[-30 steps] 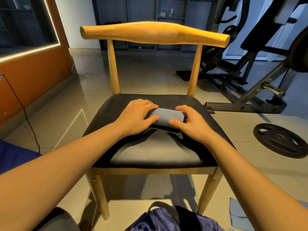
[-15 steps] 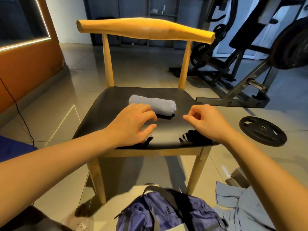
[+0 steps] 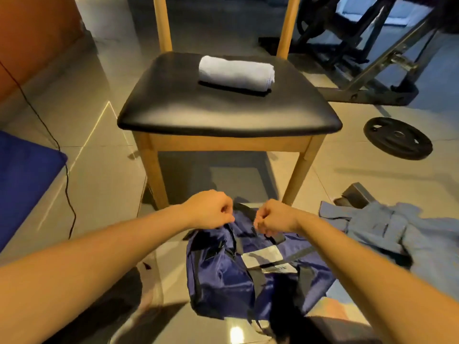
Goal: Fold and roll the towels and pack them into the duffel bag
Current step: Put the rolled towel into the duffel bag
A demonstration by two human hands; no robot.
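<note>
room: glossy tiled floor [image 3: 104,135], orange wall [image 3: 37,33] at far left, dim gym light.

around you:
- wooden chair [image 3: 223,142], straight ahead; its black padded seat serves as the surface.
- gym machine [image 3: 360,58], dark steel frame, behind the chair to the right.
- weight plate [image 3: 397,137], black, flat on the floor right of the chair.
- blue mat [image 3: 24,182], at the left edge, with a black cable [image 3: 67,182] trailing past its corner.
- grey-blue cloth [image 3: 387,227], loose and rumpled on the floor to your right, just beside the bag; a dark block [image 3: 355,194] at its far edge.
- nothing lies between your hands and the bag; the chair's front legs stand just beyond them.

your arms: both forearms reach forward and down, converging near the middle, wrists level, knuckles up.
- left hand [image 3: 207,209]: fingers curled under, grip closed in a pinch on the fabric at the bag's far end.
- right hand [image 3: 274,218]: fingers curled tight over a black strap at the same end; blur hides whether this grip has hold of anything.

task items:
- duffel bag [image 3: 223,274], navy with black straps, slumped on the floor in front of the chair, directly under and nearer you than both hands.
- rolled towel [image 3: 236,73], pale grey, lying crosswise toward the back of the chair seat, well apart from both hands and above the bag's level.
</note>
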